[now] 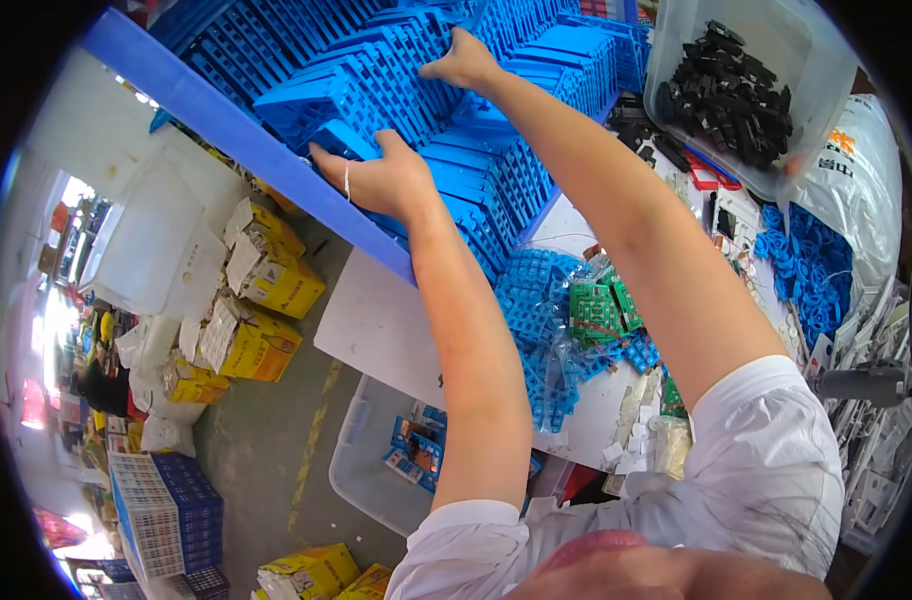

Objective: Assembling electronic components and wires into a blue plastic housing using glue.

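Observation:
Both my arms reach forward into a large blue crate (246, 145) packed with upright rows of blue plastic casings (346, 85). My left hand (381, 182), with a pale band at its wrist, lies at the near end of one row, its thumb and fingers round the end casings. Farther in and to the right, my right hand (466, 65) has its thumb and fingers spread against the same row. Part of the row stands between the two hands. Some fingertips are hidden among the casings.
Under my arms lie bagged blue keypads (536, 300) and green circuit boards (596, 310). A clear bin (811, 50) of black parts stands at far right, near blue rings (811, 270). Yellow cartons (286, 285) and a clear tub (351, 465) are lower left.

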